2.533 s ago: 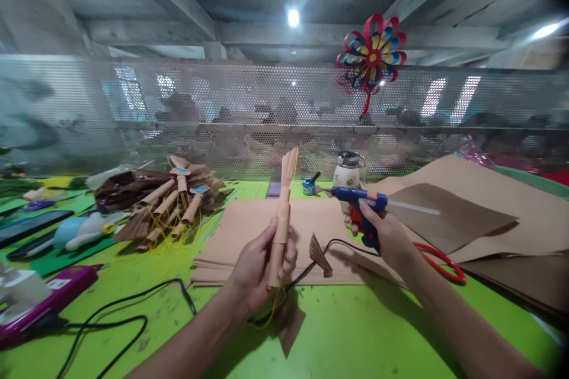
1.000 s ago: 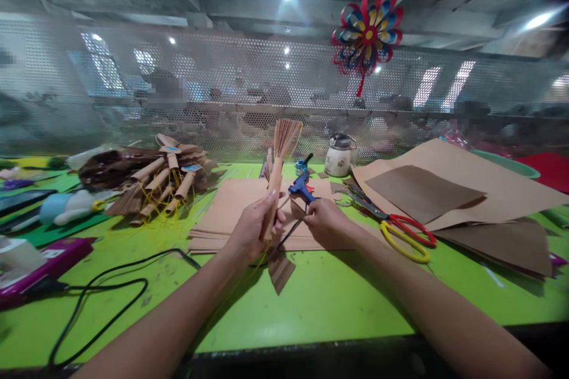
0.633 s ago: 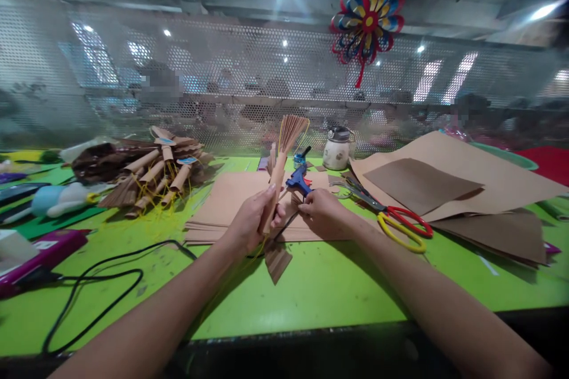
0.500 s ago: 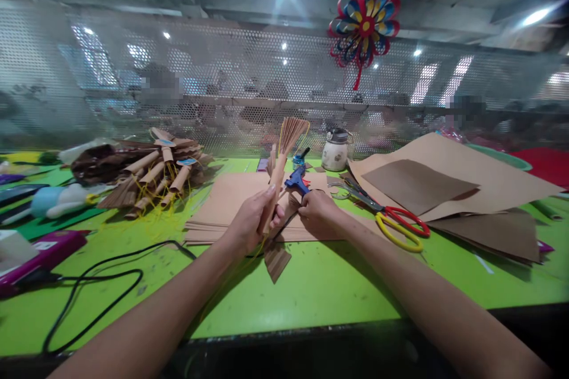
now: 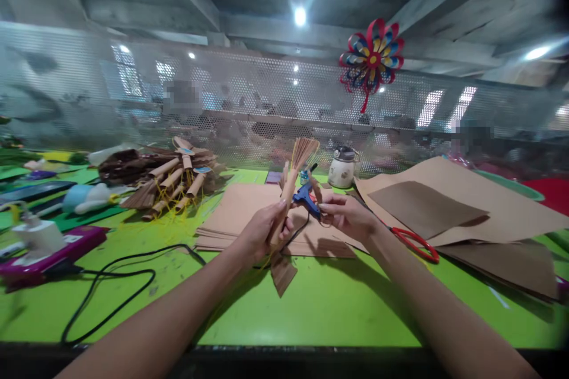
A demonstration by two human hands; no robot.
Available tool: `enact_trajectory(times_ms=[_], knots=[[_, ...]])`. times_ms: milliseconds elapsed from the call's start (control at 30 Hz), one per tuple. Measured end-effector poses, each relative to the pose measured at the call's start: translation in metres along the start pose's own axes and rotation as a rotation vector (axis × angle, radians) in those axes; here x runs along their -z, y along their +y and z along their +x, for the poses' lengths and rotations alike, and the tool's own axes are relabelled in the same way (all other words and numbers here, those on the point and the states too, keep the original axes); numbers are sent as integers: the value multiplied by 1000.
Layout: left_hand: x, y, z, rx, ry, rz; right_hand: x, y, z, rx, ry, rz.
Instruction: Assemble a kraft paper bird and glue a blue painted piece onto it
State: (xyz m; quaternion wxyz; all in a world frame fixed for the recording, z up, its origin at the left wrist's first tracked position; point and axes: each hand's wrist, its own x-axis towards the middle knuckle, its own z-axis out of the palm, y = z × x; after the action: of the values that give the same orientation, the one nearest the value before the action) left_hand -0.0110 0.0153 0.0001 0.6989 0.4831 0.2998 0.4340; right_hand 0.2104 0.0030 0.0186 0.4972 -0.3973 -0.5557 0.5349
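My left hand (image 5: 262,234) is closed around a rolled, pleated brown paper fan (image 5: 296,174) with yellow string, and holds it upright over the green table (image 5: 338,308). The fan's top spreads out and a pleated end hangs below my palm. My right hand (image 5: 349,216) is just to its right, with thumb and fingers pinched on a small folded brown paper piece (image 5: 316,189). A blue glue gun (image 5: 306,196) lies between the two hands on a stack of brown paper (image 5: 240,213), and its black cord runs under my left hand.
A pile of finished paper fans (image 5: 178,180) lies at the back left. Red-handled scissors (image 5: 415,244) and big brown sheets (image 5: 448,201) lie to the right. A white jar (image 5: 342,169) stands by the mesh screen. A black cable (image 5: 111,284) and a pink device (image 5: 48,249) are at the left.
My right hand set the glue gun down on the paper stack, picked up a small folded piece and raised it beside the fan. My left hand kept hold of the fan.
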Motion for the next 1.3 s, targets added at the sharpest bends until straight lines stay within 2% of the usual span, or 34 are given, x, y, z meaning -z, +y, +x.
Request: enact_trajectory(times_ms=[100, 267, 500, 633, 1033, 1167, 1300], knots=[[-2, -3, -1, 12, -33, -11, -8, 1, -2, 49, -27, 131], [-10, -8, -5, 44, -89, -6, -11, 8, -2, 85, -43, 217], [-17, -13, -11, 53, -113, 25, -23, 8, -6, 157, 34, 254], [-18, -16, -11, 53, -136, 29, -31, 9, -6, 199, 133, 249], [-20, -22, -12, 30, -160, 34, -27, 21, 0, 296, 269, 200], [-19, -21, -11, 35, -138, 33, -29, 18, -3, 294, 262, 193], [-18, -17, -12, 62, -125, 21, -26, 10, -7, 283, 194, 210]])
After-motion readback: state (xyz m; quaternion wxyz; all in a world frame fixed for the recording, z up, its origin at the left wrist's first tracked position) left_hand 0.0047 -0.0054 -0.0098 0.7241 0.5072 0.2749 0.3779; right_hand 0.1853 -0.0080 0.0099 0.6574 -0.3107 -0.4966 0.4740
